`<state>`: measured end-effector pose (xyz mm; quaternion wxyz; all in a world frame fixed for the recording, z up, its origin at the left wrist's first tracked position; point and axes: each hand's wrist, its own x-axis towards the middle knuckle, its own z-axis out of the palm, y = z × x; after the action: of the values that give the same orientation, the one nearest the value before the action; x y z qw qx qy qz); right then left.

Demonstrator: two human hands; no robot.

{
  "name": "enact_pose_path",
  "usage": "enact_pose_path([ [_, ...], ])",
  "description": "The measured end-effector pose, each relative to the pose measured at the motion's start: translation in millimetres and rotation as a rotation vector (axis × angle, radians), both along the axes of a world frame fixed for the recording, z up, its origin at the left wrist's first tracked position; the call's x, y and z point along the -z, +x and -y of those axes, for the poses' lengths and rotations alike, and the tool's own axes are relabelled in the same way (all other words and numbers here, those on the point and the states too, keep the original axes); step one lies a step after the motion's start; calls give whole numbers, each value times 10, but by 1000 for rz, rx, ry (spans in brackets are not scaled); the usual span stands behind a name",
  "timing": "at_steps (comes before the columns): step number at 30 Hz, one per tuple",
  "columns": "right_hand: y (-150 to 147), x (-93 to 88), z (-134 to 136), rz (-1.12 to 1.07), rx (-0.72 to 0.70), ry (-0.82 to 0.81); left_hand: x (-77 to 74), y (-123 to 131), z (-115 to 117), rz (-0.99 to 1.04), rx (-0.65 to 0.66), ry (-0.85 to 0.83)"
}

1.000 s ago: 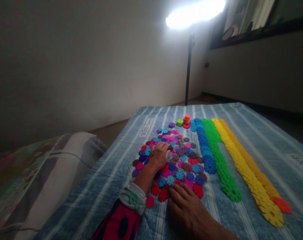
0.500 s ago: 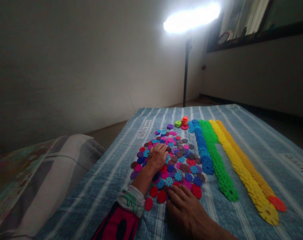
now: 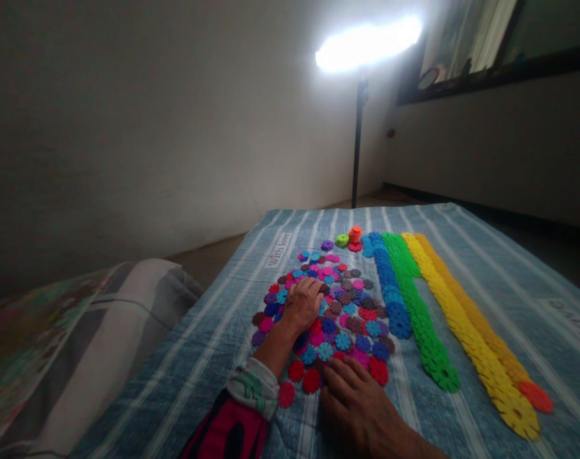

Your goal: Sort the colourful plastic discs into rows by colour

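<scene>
My left hand (image 3: 303, 305) rests on a spread of mixed flower-shaped discs (image 3: 342, 341), fingers curled; anything under them is hidden. At the near edge of that spread lies my right hand (image 3: 354, 395), its fingertips touching the discs and their undersides out of sight. To the right run overlapping rows of discs: a blue row (image 3: 388, 280), a green row (image 3: 414, 312), a yellow row (image 3: 466, 331) and an orange-yellow row (image 3: 476, 312). An orange disc (image 3: 536, 396) ends the last row. Beyond the spread stand an orange stack (image 3: 355, 234), a lime green stack (image 3: 342, 240) and a purple disc (image 3: 327, 245).
The discs lie on a blue striped cloth (image 3: 213, 344) with printed words. A bright lamp (image 3: 369, 44) on a black pole (image 3: 357, 146) stands behind the far edge. Grey and patterned bedding (image 3: 103, 338) is at the left. A window is at the upper right.
The whole view has shifted slightly downward in the frame. Both hands keep nearly the same places on the discs, and no disc has clearly moved.
</scene>
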<state>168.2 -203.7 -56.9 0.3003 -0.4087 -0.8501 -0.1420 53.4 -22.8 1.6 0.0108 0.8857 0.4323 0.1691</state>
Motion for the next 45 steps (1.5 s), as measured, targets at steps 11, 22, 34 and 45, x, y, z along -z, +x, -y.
enact_pose_path([
  [11, 0, -37, 15, -14, 17, 29, -20, 4, 26, 1, 3, 4],
  [22, 31, -59, 7, 14, -9, 27, -8, -13, 29, -1, 8, 2],
  [34, 11, -125, 77, 33, 19, -91, -38, 17, 54, -5, -3, -13],
  [45, 17, -189, 133, 17, 27, -159, -6, 19, 36, -22, 0, 1],
])
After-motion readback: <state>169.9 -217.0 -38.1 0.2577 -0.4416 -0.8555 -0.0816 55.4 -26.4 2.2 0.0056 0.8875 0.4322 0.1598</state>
